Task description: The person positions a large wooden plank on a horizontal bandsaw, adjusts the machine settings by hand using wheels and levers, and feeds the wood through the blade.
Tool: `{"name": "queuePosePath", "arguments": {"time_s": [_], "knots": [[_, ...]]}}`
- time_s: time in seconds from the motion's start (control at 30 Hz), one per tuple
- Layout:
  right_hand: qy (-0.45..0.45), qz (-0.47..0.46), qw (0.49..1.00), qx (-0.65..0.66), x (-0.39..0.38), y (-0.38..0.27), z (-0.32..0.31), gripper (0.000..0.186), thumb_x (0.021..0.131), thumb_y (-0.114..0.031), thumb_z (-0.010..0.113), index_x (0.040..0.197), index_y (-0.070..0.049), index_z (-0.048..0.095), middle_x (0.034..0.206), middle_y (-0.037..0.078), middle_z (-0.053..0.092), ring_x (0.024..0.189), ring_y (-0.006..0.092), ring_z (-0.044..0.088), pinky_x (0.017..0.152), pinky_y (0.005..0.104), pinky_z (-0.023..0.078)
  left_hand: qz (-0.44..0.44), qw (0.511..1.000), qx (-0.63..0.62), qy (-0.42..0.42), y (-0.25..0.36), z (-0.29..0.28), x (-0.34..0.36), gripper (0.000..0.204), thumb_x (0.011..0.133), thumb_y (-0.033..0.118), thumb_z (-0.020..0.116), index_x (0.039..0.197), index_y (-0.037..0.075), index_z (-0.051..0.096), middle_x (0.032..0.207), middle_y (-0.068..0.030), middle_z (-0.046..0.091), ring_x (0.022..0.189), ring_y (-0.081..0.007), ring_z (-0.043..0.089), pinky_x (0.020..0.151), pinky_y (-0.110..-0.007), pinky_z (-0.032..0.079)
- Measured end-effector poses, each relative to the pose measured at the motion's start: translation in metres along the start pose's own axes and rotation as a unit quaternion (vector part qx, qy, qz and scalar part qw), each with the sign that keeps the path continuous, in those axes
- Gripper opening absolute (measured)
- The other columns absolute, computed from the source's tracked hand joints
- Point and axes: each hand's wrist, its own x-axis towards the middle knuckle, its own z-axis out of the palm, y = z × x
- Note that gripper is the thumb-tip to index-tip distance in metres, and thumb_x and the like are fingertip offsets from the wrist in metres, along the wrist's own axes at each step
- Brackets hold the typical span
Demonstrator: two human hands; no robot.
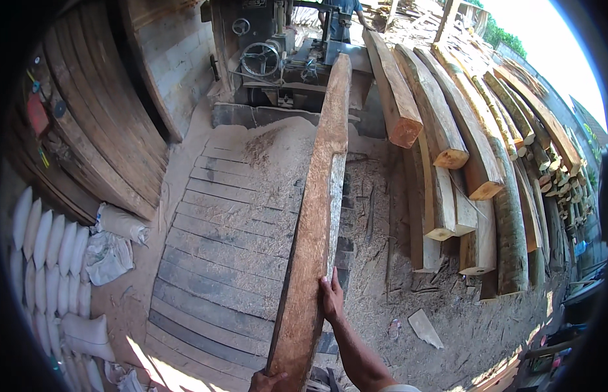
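Observation:
A long, rough-sawn timber beam (pixel 314 215) runs from the lower edge up toward a large sawmill machine (pixel 287 65) at the far end. My left hand (pixel 268 381) grips the beam's near end, its thumb lying on top and the other fingers mostly hidden at the side. Farther along, my right hand (pixel 331 297) is pressed round the beam's right edge, thumb up on the side. The beam's far end reaches the front of the machine, which carries handwheels.
Stacked timber beams (pixel 441 130) and logs fill the right side. White filled sacks (pixel 55 248) are piled at the left, below leaning planks (pixel 95 111). Sawdust (pixel 271 144) covers the slatted wooden floor (pixel 212 261). Another person (pixel 343 16) stands behind the machine, one hand near a beam.

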Motion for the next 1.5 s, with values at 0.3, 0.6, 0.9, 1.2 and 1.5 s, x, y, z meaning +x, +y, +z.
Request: {"name": "queuePosePath", "arguments": {"time_s": [0.3, 0.6, 0.9, 1.2, 1.5], "knots": [[-0.010, -0.017, 0.994, -0.104, 0.040, -0.004, 0.028, 0.068, 0.096, -0.029, 0.054, 0.149, -0.002, 0.020, 0.137, 0.018, 0.048, 0.120, 0.0181, 0.048, 0.101, 0.0273, 0.036, -0.001, 0.990, 0.136, 0.029, -0.037, -0.023, 0.067, 0.036, 0.077, 0.034, 0.079, 0.079, 0.000, 0.067, 0.067, 0.0032, 0.056, 0.059, -0.0082, 0.045, 0.051, -0.026, 0.043], [-0.019, 0.051, 0.994, -0.091, 0.156, -0.062, 0.048, 0.069, 0.097, -0.027, 0.052, 0.151, -0.005, 0.015, 0.141, 0.015, 0.042, 0.122, 0.0194, 0.045, 0.104, 0.0296, 0.033, -0.065, 0.996, 0.013, -0.062, 0.060, -0.016, 0.154, 0.052, 0.073, 0.042, 0.079, 0.104, 0.001, 0.069, 0.100, -0.0110, 0.069, 0.091, -0.0195, 0.063, 0.082, -0.032, 0.049], [-0.033, 0.072, 0.996, -0.047, 0.334, -0.089, 0.060, 0.068, 0.098, -0.024, 0.052, 0.151, -0.006, 0.013, 0.129, 0.007, 0.050, 0.112, 0.0135, 0.047, 0.100, 0.0260, 0.034, -0.092, 0.993, 0.029, -0.066, 0.206, 0.006, 0.271, 0.069, 0.068, 0.049, 0.080, 0.115, 0.002, 0.064, 0.111, -0.0120, 0.067, 0.102, -0.0214, 0.062, 0.090, -0.031, 0.047], [-0.052, 0.005, 0.998, -0.046, 0.545, -0.148, 0.075, 0.069, 0.099, -0.030, 0.050, 0.150, -0.003, 0.013, 0.135, 0.011, 0.046, 0.118, 0.0177, 0.044, 0.104, 0.0283, 0.029, -0.060, 0.995, 0.040, -0.072, 0.373, 0.037, 0.420, 0.066, 0.068, 0.048, 0.079, 0.113, 0.002, 0.066, 0.104, -0.0136, 0.069, 0.097, -0.0226, 0.064, 0.087, -0.033, 0.047], [-0.104, -0.014, 0.981, -0.163, 0.674, -0.223, 0.096, 0.072, 0.097, -0.028, 0.053, 0.151, -0.005, 0.011, 0.145, 0.015, 0.035, 0.129, 0.0210, 0.037, 0.104, 0.0308, 0.032, 0.034, 0.997, -0.013, -0.063, 0.521, 0.076, 0.576, 0.059, 0.072, 0.045, 0.078, 0.109, 0.001, 0.066, 0.098, -0.0105, 0.070, 0.089, -0.0210, 0.066, 0.081, -0.031, 0.050]]}}
